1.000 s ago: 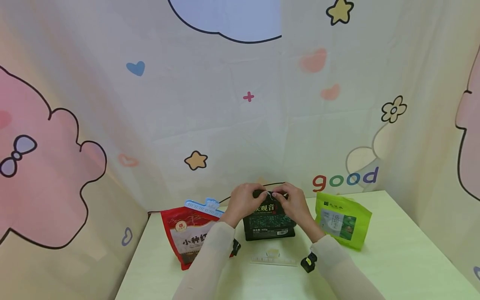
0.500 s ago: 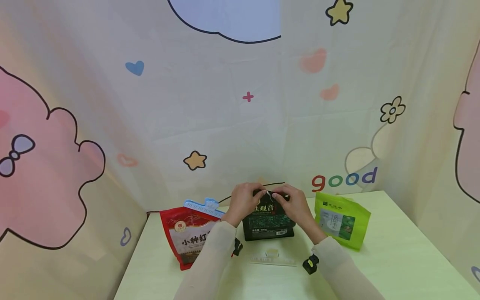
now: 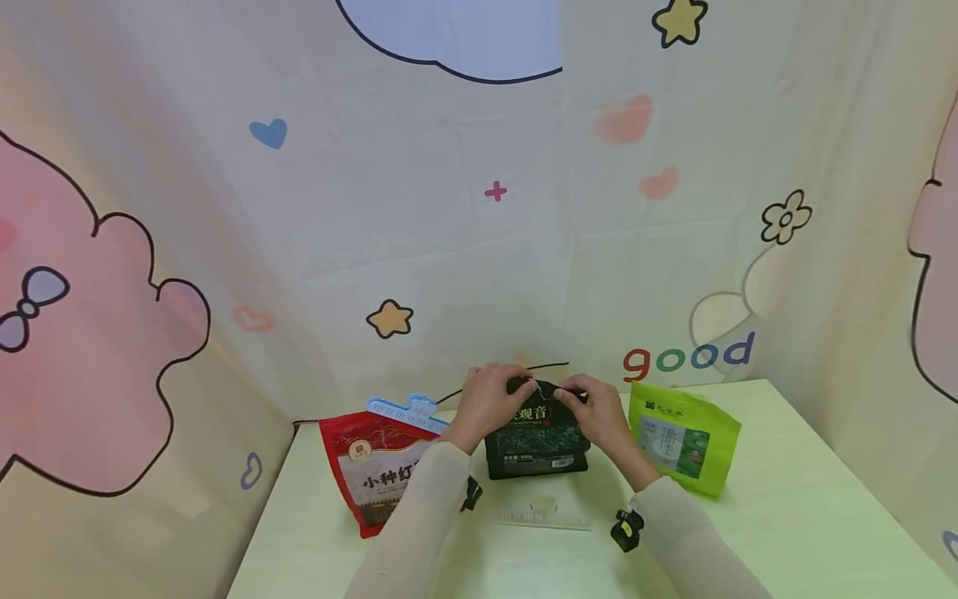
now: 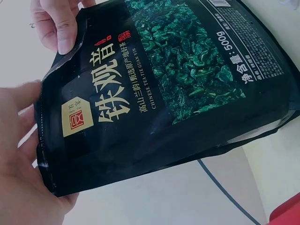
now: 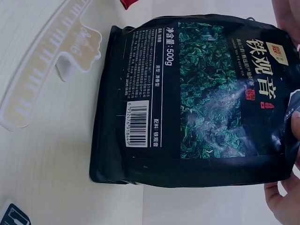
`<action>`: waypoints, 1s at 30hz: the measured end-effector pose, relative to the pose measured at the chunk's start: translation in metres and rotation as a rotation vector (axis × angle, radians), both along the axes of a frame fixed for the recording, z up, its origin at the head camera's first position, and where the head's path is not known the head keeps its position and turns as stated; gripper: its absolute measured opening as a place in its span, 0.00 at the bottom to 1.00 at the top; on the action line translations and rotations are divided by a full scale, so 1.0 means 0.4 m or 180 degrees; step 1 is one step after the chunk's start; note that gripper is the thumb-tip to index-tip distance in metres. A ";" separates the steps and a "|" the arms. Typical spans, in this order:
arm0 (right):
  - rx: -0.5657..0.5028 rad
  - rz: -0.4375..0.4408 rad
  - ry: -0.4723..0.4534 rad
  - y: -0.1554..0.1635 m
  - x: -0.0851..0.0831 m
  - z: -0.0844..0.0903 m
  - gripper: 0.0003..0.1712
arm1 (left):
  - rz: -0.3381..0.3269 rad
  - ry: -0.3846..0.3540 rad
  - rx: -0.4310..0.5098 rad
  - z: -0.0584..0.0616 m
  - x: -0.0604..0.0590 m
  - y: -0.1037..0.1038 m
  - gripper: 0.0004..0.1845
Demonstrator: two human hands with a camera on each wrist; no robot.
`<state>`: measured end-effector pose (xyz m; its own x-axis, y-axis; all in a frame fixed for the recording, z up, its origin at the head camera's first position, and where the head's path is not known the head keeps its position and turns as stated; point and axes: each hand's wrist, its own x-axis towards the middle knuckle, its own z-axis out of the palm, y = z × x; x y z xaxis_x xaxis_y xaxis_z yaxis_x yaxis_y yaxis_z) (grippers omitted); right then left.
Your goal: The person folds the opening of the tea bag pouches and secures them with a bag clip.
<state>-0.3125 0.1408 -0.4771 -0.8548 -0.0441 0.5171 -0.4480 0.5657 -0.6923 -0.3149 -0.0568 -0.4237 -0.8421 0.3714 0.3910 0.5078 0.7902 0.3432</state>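
A black tea pouch [image 3: 535,441] with green leaf print stands upright at the middle of the table [image 3: 786,532]. My left hand [image 3: 490,398] pinches its top left corner and my right hand [image 3: 595,409] pinches its top right corner. In the left wrist view the pouch [image 4: 159,93] fills the frame, with my left hand [image 4: 21,159] on one top corner and right fingers [image 4: 56,23] on the other. In the right wrist view the pouch [image 5: 197,98] lies beside a pale yellow sealing clip [image 5: 51,65], and my right hand [image 5: 290,178] holds its top edge.
A red tea pouch [image 3: 370,474] with a blue clip [image 3: 404,412] on top stands at the left. A light green pouch [image 3: 684,441] stands at the right. The pale yellow clip [image 3: 545,514] lies in front of the black pouch. Printed curtains enclose the table.
My right hand has slid a little to the right along the pouch's top edge. The left hand and the pouch stay where they were.
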 end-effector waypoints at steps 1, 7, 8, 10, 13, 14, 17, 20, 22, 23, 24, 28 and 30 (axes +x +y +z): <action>-0.0011 -0.0009 -0.0013 0.000 0.001 0.001 0.05 | -0.0001 0.0014 -0.0033 -0.001 0.000 0.002 0.15; -0.0059 0.0003 -0.0026 0.002 0.006 0.006 0.04 | 0.0032 0.0088 -0.0062 -0.002 0.001 0.013 0.14; -0.0064 0.0001 -0.0026 0.002 0.006 0.006 0.04 | 0.0036 0.0089 -0.0053 -0.002 0.000 0.015 0.14; -0.0060 -0.0003 -0.0029 0.002 0.006 0.004 0.05 | 0.0052 0.0088 -0.0059 -0.003 -0.001 0.017 0.13; -0.0023 -0.0001 -0.0044 0.004 0.008 0.004 0.07 | 0.0082 0.0084 -0.0097 -0.004 -0.002 0.020 0.13; -0.0012 0.0000 -0.0043 0.004 0.008 0.003 0.08 | 0.0088 0.0081 -0.0108 -0.005 -0.003 0.021 0.13; 0.0046 0.0002 -0.0041 0.006 0.009 0.003 0.09 | 0.0105 0.0103 -0.0132 -0.005 -0.002 0.021 0.12; 0.0096 -0.0016 -0.0008 0.009 0.012 0.002 0.13 | 0.0110 0.0114 -0.0125 -0.005 -0.002 0.021 0.12; 0.0142 -0.0044 0.0088 0.013 0.017 0.002 0.16 | 0.0116 0.0114 -0.0128 -0.006 -0.002 0.021 0.13; 0.0158 -0.0061 0.0143 0.015 0.020 0.003 0.17 | 0.0114 0.0118 -0.0125 -0.007 -0.002 0.021 0.13; 0.0180 -0.0087 0.0221 0.017 0.024 0.004 0.18 | 0.0117 0.0121 -0.0133 -0.007 -0.003 0.021 0.13; 0.0211 -0.0217 0.0488 0.025 0.039 0.008 0.18 | 0.0121 0.0137 -0.0153 -0.007 -0.005 0.020 0.12; 0.0182 -0.0285 0.0601 0.029 0.050 0.009 0.16 | 0.0122 0.0144 -0.0153 -0.006 -0.004 0.020 0.12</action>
<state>-0.2925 0.1522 -0.4733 -0.7448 -0.0062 0.6672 -0.5128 0.6451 -0.5664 -0.3166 -0.0488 -0.4263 -0.8379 0.3584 0.4116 0.4910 0.8244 0.2817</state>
